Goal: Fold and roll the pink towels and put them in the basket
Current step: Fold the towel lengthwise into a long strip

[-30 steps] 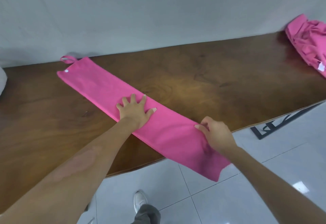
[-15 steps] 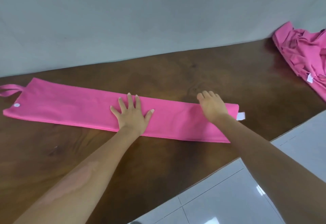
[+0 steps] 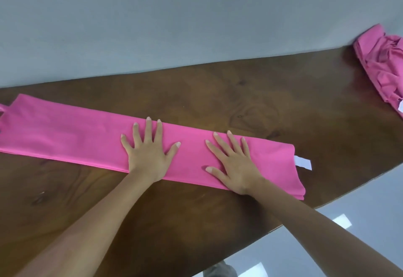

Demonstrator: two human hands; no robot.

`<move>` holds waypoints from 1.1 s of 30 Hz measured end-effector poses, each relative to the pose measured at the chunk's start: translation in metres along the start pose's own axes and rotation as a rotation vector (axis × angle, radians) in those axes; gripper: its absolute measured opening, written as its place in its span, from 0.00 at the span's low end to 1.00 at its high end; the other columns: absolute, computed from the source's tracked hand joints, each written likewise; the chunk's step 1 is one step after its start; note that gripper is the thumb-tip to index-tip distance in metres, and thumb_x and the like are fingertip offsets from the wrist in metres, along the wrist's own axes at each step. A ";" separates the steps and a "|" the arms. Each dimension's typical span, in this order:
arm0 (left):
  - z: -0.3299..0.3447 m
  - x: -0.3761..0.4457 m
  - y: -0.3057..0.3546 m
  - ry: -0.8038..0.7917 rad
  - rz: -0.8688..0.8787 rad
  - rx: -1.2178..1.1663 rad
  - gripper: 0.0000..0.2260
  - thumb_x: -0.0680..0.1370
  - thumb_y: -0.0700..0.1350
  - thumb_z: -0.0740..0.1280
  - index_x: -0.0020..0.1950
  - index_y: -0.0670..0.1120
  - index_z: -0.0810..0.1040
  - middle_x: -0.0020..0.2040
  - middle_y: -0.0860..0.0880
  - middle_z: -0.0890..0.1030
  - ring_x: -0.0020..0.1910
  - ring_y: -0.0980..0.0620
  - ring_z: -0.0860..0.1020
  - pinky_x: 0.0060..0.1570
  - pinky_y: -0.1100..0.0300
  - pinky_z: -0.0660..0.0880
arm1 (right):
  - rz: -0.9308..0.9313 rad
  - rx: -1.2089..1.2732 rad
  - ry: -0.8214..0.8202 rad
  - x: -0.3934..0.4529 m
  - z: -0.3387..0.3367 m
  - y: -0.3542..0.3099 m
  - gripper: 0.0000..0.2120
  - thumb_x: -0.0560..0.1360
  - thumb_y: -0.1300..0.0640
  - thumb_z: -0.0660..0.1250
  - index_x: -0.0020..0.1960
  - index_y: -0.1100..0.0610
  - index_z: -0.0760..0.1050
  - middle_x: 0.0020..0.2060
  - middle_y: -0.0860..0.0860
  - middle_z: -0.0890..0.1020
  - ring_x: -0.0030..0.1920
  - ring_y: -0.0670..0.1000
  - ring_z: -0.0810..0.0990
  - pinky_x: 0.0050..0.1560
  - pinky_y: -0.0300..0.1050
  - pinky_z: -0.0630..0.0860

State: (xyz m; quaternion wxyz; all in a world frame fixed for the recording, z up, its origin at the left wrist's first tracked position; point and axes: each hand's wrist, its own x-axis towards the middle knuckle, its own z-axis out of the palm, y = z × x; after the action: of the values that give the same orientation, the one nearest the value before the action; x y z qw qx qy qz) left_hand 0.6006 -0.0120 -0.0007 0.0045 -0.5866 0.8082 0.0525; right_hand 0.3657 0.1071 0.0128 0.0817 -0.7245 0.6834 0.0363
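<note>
Both hands are pressing flat on the pink towel (image 3: 87, 137), which is lying as a long folded strip across the dark wooden worktop (image 3: 250, 102). The left hand (image 3: 148, 152) is resting mid-strip and the right hand (image 3: 235, 165) nearer the tagged end, fingers spread and straight, gripping nothing, probably flattening the layers so the roll starts tight. The white tag (image 3: 303, 163) is poking out at the right end. More pink towels (image 3: 381, 63) are waiting in a crumpled heap at the far right. No basket is showing in this view.
</note>
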 end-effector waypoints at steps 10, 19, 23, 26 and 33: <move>0.002 0.002 0.004 -0.034 -0.073 0.073 0.41 0.73 0.75 0.31 0.81 0.56 0.37 0.82 0.52 0.41 0.81 0.42 0.42 0.75 0.34 0.45 | -0.178 -0.080 -0.049 -0.014 0.000 0.062 0.45 0.71 0.19 0.39 0.79 0.41 0.30 0.81 0.47 0.36 0.78 0.67 0.34 0.71 0.77 0.38; -0.009 -0.008 0.030 -0.120 -0.349 0.134 0.37 0.73 0.74 0.32 0.79 0.61 0.33 0.82 0.52 0.40 0.80 0.39 0.45 0.73 0.35 0.54 | -0.348 -0.113 -0.006 -0.036 0.008 0.124 0.48 0.70 0.18 0.43 0.82 0.43 0.41 0.82 0.53 0.44 0.79 0.70 0.45 0.68 0.82 0.50; -0.006 -0.027 0.055 -0.107 -0.513 0.107 0.35 0.76 0.70 0.34 0.80 0.58 0.36 0.82 0.50 0.43 0.78 0.36 0.50 0.73 0.38 0.57 | -0.384 -0.114 -0.023 -0.046 0.006 0.145 0.50 0.68 0.16 0.42 0.81 0.42 0.36 0.81 0.52 0.38 0.79 0.69 0.39 0.69 0.81 0.46; 0.006 -0.053 0.080 -0.011 -0.559 -0.027 0.34 0.79 0.68 0.39 0.82 0.54 0.43 0.82 0.47 0.46 0.79 0.37 0.48 0.77 0.40 0.50 | -0.392 -0.094 0.007 -0.050 0.005 0.148 0.50 0.67 0.16 0.41 0.80 0.41 0.35 0.81 0.51 0.37 0.79 0.68 0.37 0.70 0.80 0.43; 0.026 -0.140 0.139 0.123 -0.521 -0.159 0.37 0.78 0.69 0.40 0.83 0.50 0.50 0.82 0.44 0.50 0.81 0.43 0.49 0.78 0.47 0.49 | -0.389 -0.086 0.035 -0.049 0.010 0.145 0.49 0.68 0.16 0.39 0.81 0.42 0.38 0.82 0.52 0.42 0.79 0.69 0.44 0.70 0.81 0.46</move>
State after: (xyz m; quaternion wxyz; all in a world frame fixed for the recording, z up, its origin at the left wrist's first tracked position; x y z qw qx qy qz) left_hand 0.5111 0.1656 -0.0057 -0.0775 -0.7751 0.6223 0.0771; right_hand 0.2182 0.1495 0.0008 0.0444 -0.8462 0.5298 0.0362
